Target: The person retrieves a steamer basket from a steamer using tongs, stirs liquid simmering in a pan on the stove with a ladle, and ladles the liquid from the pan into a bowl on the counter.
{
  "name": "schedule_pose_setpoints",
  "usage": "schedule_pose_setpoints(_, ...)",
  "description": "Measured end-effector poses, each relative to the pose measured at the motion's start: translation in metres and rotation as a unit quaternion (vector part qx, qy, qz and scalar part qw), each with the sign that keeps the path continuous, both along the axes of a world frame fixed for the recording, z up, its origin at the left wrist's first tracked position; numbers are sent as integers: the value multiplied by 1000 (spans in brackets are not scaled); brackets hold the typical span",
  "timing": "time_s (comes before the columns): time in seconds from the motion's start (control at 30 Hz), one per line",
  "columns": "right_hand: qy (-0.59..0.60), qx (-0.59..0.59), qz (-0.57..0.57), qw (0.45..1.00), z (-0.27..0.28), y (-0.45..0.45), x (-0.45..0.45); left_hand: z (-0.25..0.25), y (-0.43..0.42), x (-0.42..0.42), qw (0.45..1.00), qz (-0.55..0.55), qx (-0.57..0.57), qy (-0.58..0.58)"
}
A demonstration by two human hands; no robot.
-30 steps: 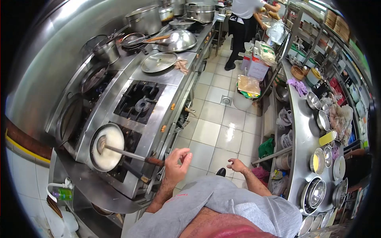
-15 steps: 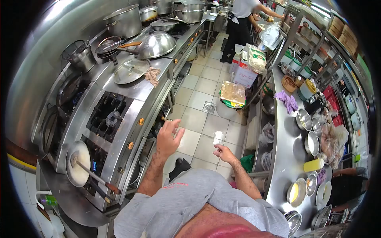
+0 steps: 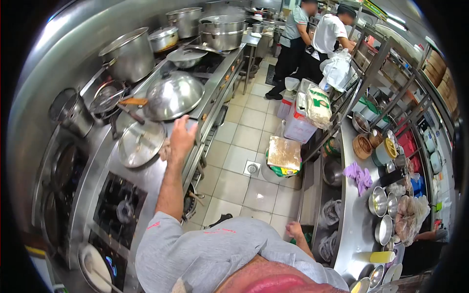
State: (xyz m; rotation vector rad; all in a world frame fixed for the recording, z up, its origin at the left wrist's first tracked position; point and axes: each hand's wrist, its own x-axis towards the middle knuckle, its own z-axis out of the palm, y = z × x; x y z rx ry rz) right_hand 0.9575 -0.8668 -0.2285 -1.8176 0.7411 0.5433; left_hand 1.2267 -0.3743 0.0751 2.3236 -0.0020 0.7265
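My left hand (image 3: 181, 137) is stretched out over the front edge of the stove counter, fingers apart, with nothing in it. Just under and left of it lies a pinkish cloth (image 3: 164, 149), partly hidden, beside a flat round lid (image 3: 140, 145). Behind the hand stands a large domed steel lid (image 3: 175, 95). My right hand (image 3: 294, 229) hangs low over the floor near the right counter, its fingers curled and small in view; whether it holds anything is unclear. A pan of whitish liquid (image 3: 95, 263) with a ladle in it sits at the lower left, beside a blue flame.
Large steel pots (image 3: 128, 54) line the back of the stove. Two people (image 3: 332, 36) stand at the aisle's far end. A bin topped with a cardboard piece (image 3: 284, 153) and boxes (image 3: 299, 122) stand on the floor. The right counter (image 3: 349, 219) holds bowls and a purple cloth (image 3: 358, 177).
The view has moved forward along the aisle. My left hand has reached forward to the cloth and lids. My right hand has dropped lower. A second person has come into view at the far end.
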Motion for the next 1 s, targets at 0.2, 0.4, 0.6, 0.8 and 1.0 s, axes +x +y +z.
schedule_pose_setpoints(0.2, 124, 5, -34, 992, -52, -25, 37, -8, 54, 172, 989, 65, 118, -61)
schedule_pose_setpoints(0.4, 11, 38, 157, 987, -113, -79, 134, 5, 98, 279, 965, 208, 151, 54)
schedule_pose_setpoints(0.6, 99, -43, 67, 992, -25, -94, 307, 11, 113, 328, 943, 289, 108, 125)
schedule_pose_setpoints(0.8, 1, -136, 249, 959, -4, -100, 468, 24, 120, 360, 906, 368, 64, 199)
schedule_pose_setpoints(1.0, -4, -25, 242, 970, -8, -53, 538, -3, 170, 413, 894, 376, 104, 219)
